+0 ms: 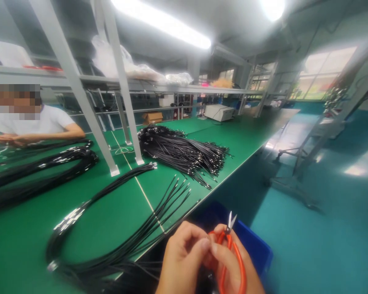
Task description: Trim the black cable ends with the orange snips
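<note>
My right hand (233, 255) is closed around a pair of scissors (243, 269) with orange-red handles. Their short blades point up and away from me, slightly parted. My left hand (184, 255) is closed, its thumb and fingertips pinched against the right thumb and fingers. Whatever sits in that pinch is too small and hidden to name. Left of my hands, a looped bundle of black cables (110, 258) lies on the green table (110, 220), its loose ends fanned out towards the table edge. Shiny wrapping (69, 219) surrounds part of the loop.
A large pile of black cables (184, 151) lies farther back, near metal shelf posts (131, 110). More coiled cables (49, 163) lie at left, before a seated person in a white shirt (49, 120). A blue bin (259, 249) stands below the table edge, behind my hands.
</note>
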Motion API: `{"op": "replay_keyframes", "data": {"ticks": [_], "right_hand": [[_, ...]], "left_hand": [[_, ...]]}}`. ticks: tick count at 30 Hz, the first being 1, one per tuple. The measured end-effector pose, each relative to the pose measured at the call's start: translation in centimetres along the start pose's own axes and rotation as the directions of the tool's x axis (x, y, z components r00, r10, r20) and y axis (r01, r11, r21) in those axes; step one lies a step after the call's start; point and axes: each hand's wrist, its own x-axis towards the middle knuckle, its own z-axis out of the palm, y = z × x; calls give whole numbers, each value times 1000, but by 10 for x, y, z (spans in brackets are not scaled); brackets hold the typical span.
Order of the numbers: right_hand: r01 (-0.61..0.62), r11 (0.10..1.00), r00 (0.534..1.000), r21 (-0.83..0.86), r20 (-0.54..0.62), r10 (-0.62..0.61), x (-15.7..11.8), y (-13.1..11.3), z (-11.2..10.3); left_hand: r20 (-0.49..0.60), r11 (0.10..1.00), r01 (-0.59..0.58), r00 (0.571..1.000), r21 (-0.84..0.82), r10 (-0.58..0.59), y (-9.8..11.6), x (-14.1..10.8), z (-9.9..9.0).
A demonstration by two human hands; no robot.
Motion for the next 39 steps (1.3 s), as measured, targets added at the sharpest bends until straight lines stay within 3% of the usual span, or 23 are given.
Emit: {"op": "replay_keyframes", "data": {"ticks": [4, 10, 13, 17, 20, 22, 24, 27, 29, 31, 34, 36, 39], "right_hand": [[-35, 998, 999, 45, 22, 34, 9, 1, -6], [-56, 998, 997, 40, 50, 54, 13, 1, -6], [-45, 997, 996, 70, 83, 39, 13, 0, -2], [-10, 993, 993, 118, 120, -5, 16, 1, -1], [9, 991, 993, 132, 116, -25, 19, 1, -2], [7, 991, 993, 134, 112, -22, 19, 1, -1], [-12, 992, 995, 124, 98, 0, 18, 1, 1], [-34, 996, 998, 81, 56, 29, 15, 2, 3], [-36, 997, 999, 71, 43, 33, 14, 2, 3], [-42, 995, 998, 95, 47, 37, 14, 4, 3], [-15, 995, 998, 98, 63, 9, 15, 6, 5], [30, 997, 997, 72, 62, -34, 16, 7, 7], [82, 996, 995, 19, 63, -83, 17, 6, 11]], "left_hand": [[133, 968, 92, 989, -232, -62, -4, 3, -5], [-43, 950, 77, 995, -303, -95, -5, -1, 3], [-12, 952, 73, 997, -297, -80, -6, 1, 6], [13, 984, 11, 1000, -180, -9, -10, 3, -2], [-113, 968, -167, 975, 186, 190, -9, 0, -11], [-100, 810, -320, 903, 491, 418, -5, -3, -16], [35, 567, -421, 823, 708, 567, 0, -5, -20], [232, 222, -467, 731, 856, 642, 2, -6, -23], [271, 113, -459, 686, 881, 675, 1, -6, -24], [195, 184, -426, 702, 886, 684, 0, -7, -24], [37, 545, -365, 853, 754, 520, -2, -9, -23], [37, 746, -299, 937, 595, 346, -3, -9, -23], [55, 880, -191, 981, 435, 186, -7, -8, -24]]}}
